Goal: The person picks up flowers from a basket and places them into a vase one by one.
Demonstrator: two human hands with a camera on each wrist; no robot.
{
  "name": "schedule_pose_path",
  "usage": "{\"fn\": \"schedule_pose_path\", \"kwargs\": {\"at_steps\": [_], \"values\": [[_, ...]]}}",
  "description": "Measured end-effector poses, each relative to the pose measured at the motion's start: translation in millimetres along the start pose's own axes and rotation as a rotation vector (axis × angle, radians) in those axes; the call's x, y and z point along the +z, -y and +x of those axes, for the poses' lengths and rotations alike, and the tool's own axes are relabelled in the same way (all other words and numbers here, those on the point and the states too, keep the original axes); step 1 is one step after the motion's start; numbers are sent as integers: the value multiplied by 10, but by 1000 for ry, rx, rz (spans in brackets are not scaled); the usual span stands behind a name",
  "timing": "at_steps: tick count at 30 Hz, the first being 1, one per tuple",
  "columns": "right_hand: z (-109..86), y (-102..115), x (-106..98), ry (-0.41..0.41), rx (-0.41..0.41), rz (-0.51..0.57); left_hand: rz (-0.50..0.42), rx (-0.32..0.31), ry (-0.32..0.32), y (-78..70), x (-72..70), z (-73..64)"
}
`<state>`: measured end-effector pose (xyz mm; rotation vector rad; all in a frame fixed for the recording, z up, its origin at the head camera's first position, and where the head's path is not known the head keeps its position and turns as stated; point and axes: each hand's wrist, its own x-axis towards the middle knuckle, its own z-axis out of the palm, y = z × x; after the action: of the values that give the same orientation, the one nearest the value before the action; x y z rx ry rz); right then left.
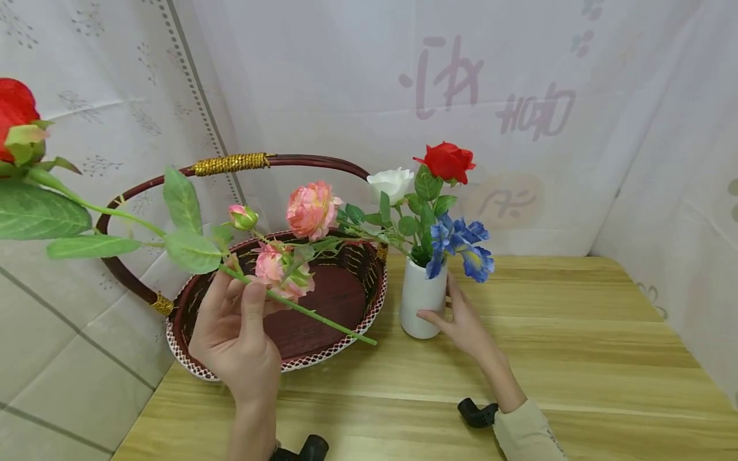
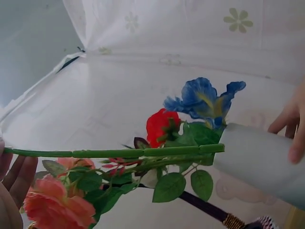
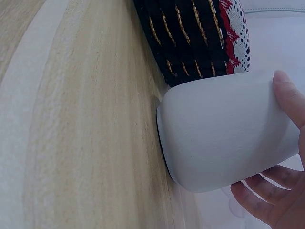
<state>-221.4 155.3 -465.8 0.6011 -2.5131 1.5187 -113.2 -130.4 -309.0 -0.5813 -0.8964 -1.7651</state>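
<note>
My left hand (image 1: 239,342) pinches the green stem of a long artificial red rose (image 1: 16,118) between thumb and fingers. The bloom hangs at the far left of the head view, and the cut stem end (image 1: 346,331) points right, over the basket's front rim. A white vase (image 1: 416,298) stands upright on the table, gripped around its side by my right hand (image 1: 469,326). In it are another red rose (image 1: 446,162), a white rose (image 1: 392,185), a blue iris (image 1: 461,242) and a pink flower spray (image 1: 313,210) leaning left. In the left wrist view the held stem (image 2: 109,153) overlaps the vase's mouth.
A dark red woven basket (image 1: 331,301) with lace trim and a tall arched handle (image 1: 323,160) stands left of the vase, behind my left hand. The wooden table (image 1: 576,358) extends to the right. Printed white curtains (image 1: 323,83) hang behind.
</note>
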Motion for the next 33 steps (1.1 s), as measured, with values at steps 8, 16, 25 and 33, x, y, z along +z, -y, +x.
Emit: {"fn": "schedule_pose_path", "kwargs": {"at_steps": [8,16,25,33], "values": [[5,6,8,0,4,-6,64,-13,62,81,153,-41],[4,3,2,-7,-4,-15,51,-37,127,105,239,-88],[-5,20,-6,-3,3,-19,87,-34,120,168,293,-81],[10,-4,-2,-5,1,-25,27,-10,60,271,339,-94]]}}
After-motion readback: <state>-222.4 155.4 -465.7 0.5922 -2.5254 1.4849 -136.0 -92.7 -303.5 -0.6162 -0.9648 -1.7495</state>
